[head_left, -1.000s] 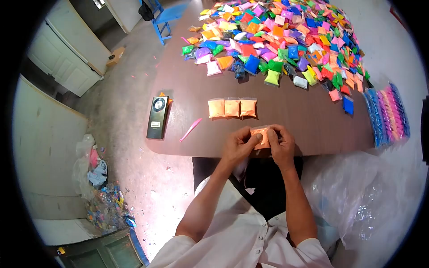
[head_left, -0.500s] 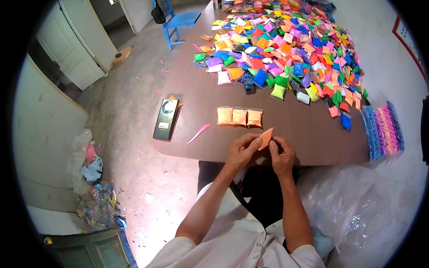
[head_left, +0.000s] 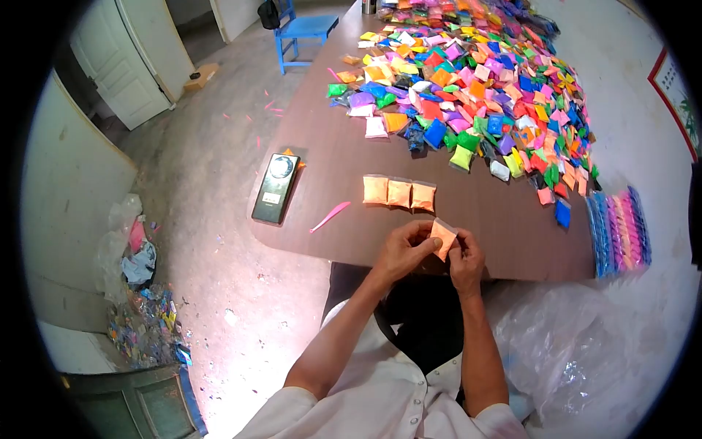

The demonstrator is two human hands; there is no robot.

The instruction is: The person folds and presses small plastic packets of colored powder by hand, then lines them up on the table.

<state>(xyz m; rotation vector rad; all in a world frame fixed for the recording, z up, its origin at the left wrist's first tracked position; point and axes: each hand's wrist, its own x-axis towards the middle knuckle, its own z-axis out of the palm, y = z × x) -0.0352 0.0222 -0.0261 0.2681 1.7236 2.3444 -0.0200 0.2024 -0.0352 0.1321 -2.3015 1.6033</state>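
While three pale-orange, square plastic packets sit in a side-by-side row (head_left: 398,194) on the dark brown worktop (head_left: 322,172), here's a matching pale-orange, pillow-shaped plastic packet (head_left: 444,234) up in both hands, just on the person's side of that row's right end. Left hand (head_left: 404,252) has it pinched, thumb pressed across the face; right hand (head_left: 466,265) grips the opposite edge with its fingertips, probably so the soft pouch sits steady. And look at the angle: tilted, long axis running roughly away from the body, one upper corner aimed towards the row's right end. The row lies close in, likely for easy reach, with a slim pink plastic knife-shaped tool (head_left: 330,217) left of it, a dark rectangular phone (head_left: 274,192) farther left, and a multicoloured packet heap (head_left: 475,91) beyond.
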